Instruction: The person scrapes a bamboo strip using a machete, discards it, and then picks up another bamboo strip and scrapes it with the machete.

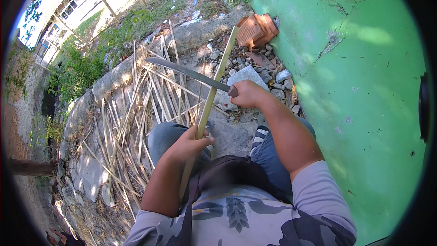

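Observation:
My left hand [190, 144] is closed round a long, pale green bamboo strip [222, 61]. The strip slants up and away from my lap, its lower end passing beside my left forearm. In my right hand [248, 94] is the dark handle of a machete [184, 71]. The long grey blade points to the left and crosses the strip above my left hand, seeming to touch it. How the blade's edge meets the strip is too small to tell.
Many thin split bamboo strips [132, 123] lie heaped on the ground to my left. Ahead are rubble stones [249, 78] and stacked orange clay tiles [256, 31]. A green wall [364, 109] stands close on my right. Green bushes [77, 75] grow at the far left.

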The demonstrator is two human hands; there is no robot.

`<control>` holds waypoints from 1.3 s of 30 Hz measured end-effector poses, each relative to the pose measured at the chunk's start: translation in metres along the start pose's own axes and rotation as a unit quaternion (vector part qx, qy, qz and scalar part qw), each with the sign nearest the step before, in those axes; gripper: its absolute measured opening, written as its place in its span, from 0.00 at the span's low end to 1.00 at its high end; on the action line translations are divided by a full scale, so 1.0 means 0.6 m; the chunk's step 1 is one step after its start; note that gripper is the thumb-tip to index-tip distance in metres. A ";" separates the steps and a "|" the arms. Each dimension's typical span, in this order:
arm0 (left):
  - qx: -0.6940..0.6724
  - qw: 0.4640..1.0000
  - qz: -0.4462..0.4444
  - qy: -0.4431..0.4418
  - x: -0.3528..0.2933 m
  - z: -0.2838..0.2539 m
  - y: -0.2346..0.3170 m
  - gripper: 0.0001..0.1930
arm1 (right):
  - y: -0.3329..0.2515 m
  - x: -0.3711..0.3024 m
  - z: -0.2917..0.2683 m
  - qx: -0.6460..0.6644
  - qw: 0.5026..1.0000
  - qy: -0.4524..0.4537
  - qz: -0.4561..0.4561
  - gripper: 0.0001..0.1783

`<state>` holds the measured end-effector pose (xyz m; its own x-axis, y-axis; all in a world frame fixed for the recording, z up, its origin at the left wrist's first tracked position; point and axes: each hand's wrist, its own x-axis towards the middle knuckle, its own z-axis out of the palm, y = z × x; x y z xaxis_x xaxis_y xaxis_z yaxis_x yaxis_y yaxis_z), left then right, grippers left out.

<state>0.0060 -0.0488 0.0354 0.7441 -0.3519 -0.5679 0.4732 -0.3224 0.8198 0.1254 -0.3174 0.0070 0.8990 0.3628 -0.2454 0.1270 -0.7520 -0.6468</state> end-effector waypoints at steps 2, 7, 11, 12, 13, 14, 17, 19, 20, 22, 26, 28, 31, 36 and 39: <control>-0.006 1.000 0.002 -0.003 0.000 0.000 0.000 0.22 | 0.002 0.000 0.000 -0.002 1.000 0.000 0.002 0.20; -0.007 1.000 0.002 -0.008 0.003 -0.002 -0.004 0.22 | 0.002 0.001 0.002 -0.005 1.000 0.008 -0.008 0.19; -0.011 1.000 -0.002 -0.006 0.000 -0.001 0.003 0.23 | -0.006 -0.001 0.000 -0.025 1.000 0.012 0.008 0.18; -0.005 1.000 -0.003 -0.004 -0.001 -0.001 0.005 0.23 | -0.005 0.000 -0.001 -0.040 0.999 0.015 0.009 0.17; 0.002 1.000 -0.004 -0.004 -0.001 0.000 0.006 0.23 | -0.003 0.000 -0.001 -0.055 0.998 0.017 0.012 0.17; 0.002 1.000 -0.004 -0.004 0.000 0.000 0.004 0.23 | -0.002 -0.002 -0.002 -0.055 0.998 0.017 0.012 0.17; -0.007 1.000 0.000 -0.008 0.000 -0.001 0.001 0.23 | 0.000 -0.005 -0.003 -0.012 1.000 0.016 0.002 0.16; -0.012 1.000 -0.005 -0.013 0.000 -0.001 0.002 0.23 | -0.003 -0.007 -0.003 -0.042 0.999 -0.003 -0.017 0.15; -0.012 1.000 -0.006 -0.013 -0.001 -0.001 0.003 0.23 | -0.005 -0.009 -0.006 -0.042 0.999 -0.003 -0.016 0.15; -0.018 0.999 -0.021 -0.021 -0.005 -0.003 0.005 0.22 | -0.010 -0.016 -0.011 -0.062 0.997 -0.009 -0.044 0.15; -0.001 1.000 -0.016 -0.002 -0.006 0.002 0.008 0.22 | 0.002 -0.013 -0.022 -0.046 0.999 -0.010 -0.021 0.14; -0.005 1.000 -0.019 -0.003 -0.005 0.001 0.005 0.22 | 0.007 -0.012 -0.014 -0.012 0.996 0.076 0.046 0.14; 0.001 1.000 -0.013 -0.006 -0.003 -0.003 0.011 0.22 | 0.002 -0.007 0.004 -0.021 0.996 0.088 0.005 0.14; -0.017 1.000 -0.017 -0.007 -0.001 -0.008 -0.004 0.22 | -0.045 -0.026 0.016 -0.090 0.994 0.000 -0.054 0.13; -0.003 1.000 0.003 -0.001 0.001 0.000 -0.001 0.21 | -0.029 -0.017 0.006 -0.076 0.996 -0.029 -0.038 0.13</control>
<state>0.0060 -0.0491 0.0349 0.7456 -0.3555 -0.5636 0.4720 -0.3154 0.8233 0.1126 -0.3061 0.0183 0.8589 0.4499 -0.2446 0.2592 -0.7939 -0.5501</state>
